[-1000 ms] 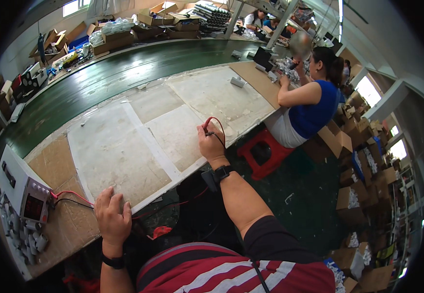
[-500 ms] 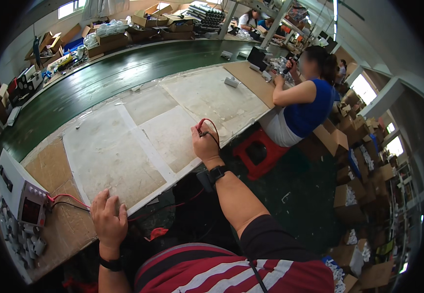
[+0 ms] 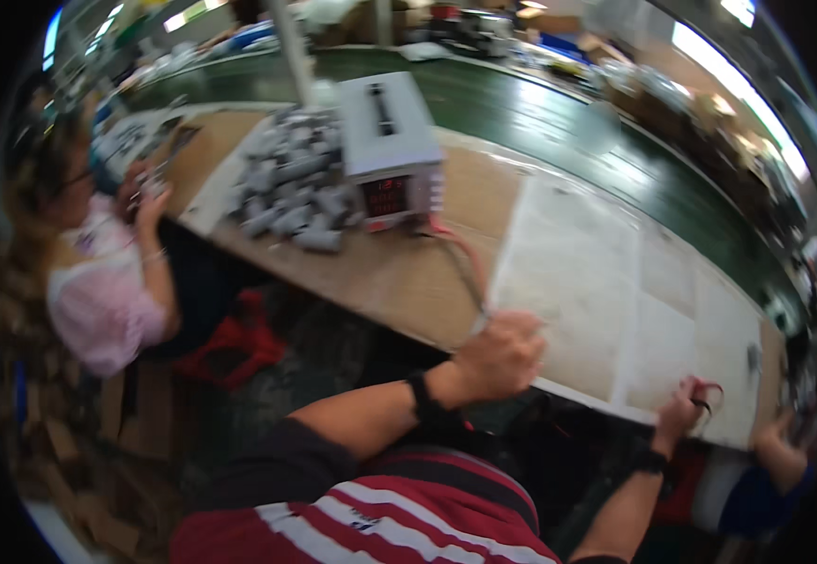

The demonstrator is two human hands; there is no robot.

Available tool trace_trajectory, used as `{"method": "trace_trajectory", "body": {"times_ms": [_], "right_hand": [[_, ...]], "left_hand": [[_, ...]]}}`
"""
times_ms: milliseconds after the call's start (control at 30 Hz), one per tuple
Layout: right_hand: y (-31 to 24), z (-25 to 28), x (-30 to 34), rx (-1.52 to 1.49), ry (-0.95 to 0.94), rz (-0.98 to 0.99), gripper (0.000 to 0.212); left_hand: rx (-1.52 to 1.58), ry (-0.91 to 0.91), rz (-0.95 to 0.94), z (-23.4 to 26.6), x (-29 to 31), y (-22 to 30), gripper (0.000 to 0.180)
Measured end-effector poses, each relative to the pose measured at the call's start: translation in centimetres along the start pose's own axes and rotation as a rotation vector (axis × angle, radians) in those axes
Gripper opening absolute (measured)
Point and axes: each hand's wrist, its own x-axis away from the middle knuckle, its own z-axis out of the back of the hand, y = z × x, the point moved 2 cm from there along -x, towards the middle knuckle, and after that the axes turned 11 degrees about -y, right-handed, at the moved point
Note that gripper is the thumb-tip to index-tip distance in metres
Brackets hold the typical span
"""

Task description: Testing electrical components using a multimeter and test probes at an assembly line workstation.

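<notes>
My right hand is closed around a pair of red and black test leads at the table's near edge; the red one loops out beyond the fingers. My left hand is over the same edge, beside the red cable that runs from the power supply. Motion blurs its fingers, so I cannot make out whether they hold anything. The power supply is a light grey box with a black top handle and a lit red display. Left of it lies a pile of grey cylindrical parts.
Brown board and whitish sheets cover the worktable. Behind it runs a green conveyor belt. A person in pink works at the left, near a red stool. Another person's blue top shows at the far right.
My view has swung left, bringing the power supply, the grey parts and the person in pink toward the middle. My left hand has lifted from its flat rest. My right hand still holds the leads.
</notes>
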Motion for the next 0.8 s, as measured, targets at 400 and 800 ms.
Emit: {"method": "trace_trajectory", "body": {"times_ms": [400, 800], "right_hand": [[-0.8, -0.6, -2.2, 0.234, -0.042, -0.145, 0.03], [1.2, 1.8, -3.4, 0.24, -0.092, -0.237, 0.035]], "left_hand": [[-0.045, 0.119, 0.02, -0.4, 1.0, -0.3, 0.026], [-0.03, 0.113, 0.023, -0.3, 0.3, -0.1, 0.024]]}}
